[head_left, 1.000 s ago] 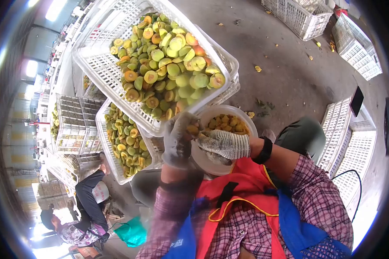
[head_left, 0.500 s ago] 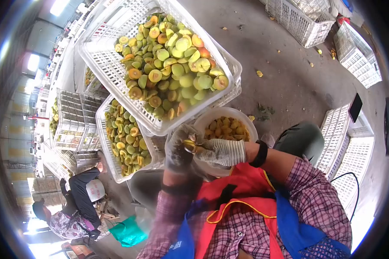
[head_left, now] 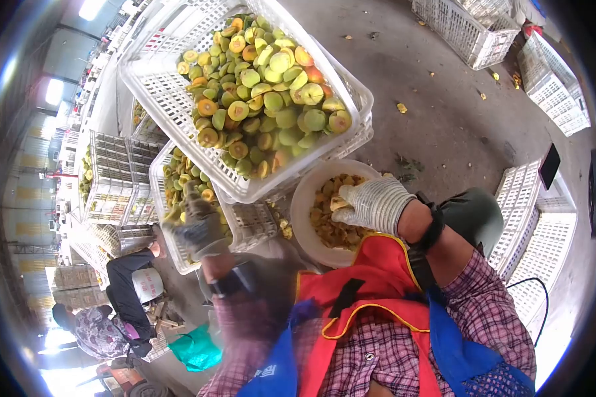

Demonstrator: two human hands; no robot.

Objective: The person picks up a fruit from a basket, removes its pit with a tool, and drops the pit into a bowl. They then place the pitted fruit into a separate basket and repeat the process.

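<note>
My left hand (head_left: 197, 226), in a dirty grey glove, is over the lower crate of halved fruit (head_left: 179, 178). Motion smears it somewhat, but its fingers look spread, and I make out nothing held. My right hand (head_left: 379, 202), in a whitish knit glove, is above the round white tub (head_left: 300, 228). Its fingertips are closed around a yellow-brown fruit piece (head_left: 339, 200), partly hidden by the glove. More yellow-brown pieces (head_left: 331, 231) lie in the tub. Green and orange fruit halves (head_left: 271, 99) fill much of the upper white crate (head_left: 245, 192).
Stacked crates (head_left: 116, 178) stand at left, near a seated person (head_left: 106, 324). A teal bag (head_left: 195, 349) lies on the floor. At right, a dark flat device (head_left: 549, 167) rests on white crates (head_left: 530, 225). Fruit scraps (head_left: 402, 108) dot the floor.
My hands were together at the tub's edge around a piece of fruit. They have parted: the left moved left over the lower crate, the right moved right over the tub.
</note>
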